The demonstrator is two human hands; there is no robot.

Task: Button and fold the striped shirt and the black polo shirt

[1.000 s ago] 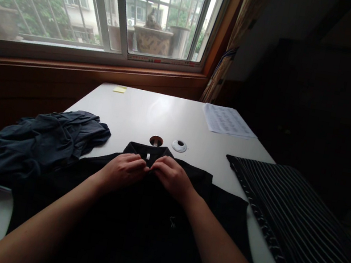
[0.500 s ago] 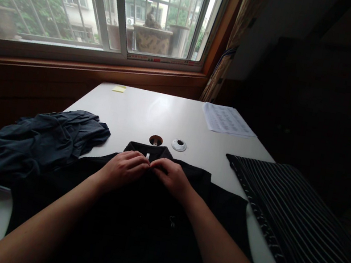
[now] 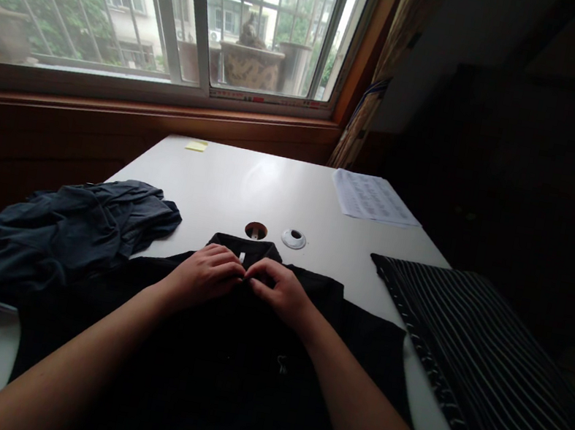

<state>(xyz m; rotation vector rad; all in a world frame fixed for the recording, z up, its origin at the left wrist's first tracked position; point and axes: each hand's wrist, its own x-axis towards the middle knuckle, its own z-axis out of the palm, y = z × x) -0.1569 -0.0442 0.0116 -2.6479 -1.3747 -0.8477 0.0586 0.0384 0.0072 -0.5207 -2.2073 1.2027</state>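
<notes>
A black collared shirt (image 3: 215, 373) lies flat on the white table (image 3: 248, 186), collar away from me. My left hand (image 3: 204, 276) and my right hand (image 3: 279, 289) meet just below the collar, fingers curled and pinched on the shirt's front opening. A small white label shows inside the collar between the fingertips. What the fingertips grip exactly is hidden.
A crumpled dark blue garment (image 3: 63, 227) lies at the left. A black striped garment (image 3: 488, 369) covers the table's right side. A cable hole (image 3: 256, 230) and its white cap (image 3: 294, 238) sit beyond the collar. Printed paper (image 3: 371, 197) and a yellow note (image 3: 196, 145) lie farther back, near the window.
Both hands stay at the collar. The fingers have shifted slightly, and the right hand has curled in a little more.
</notes>
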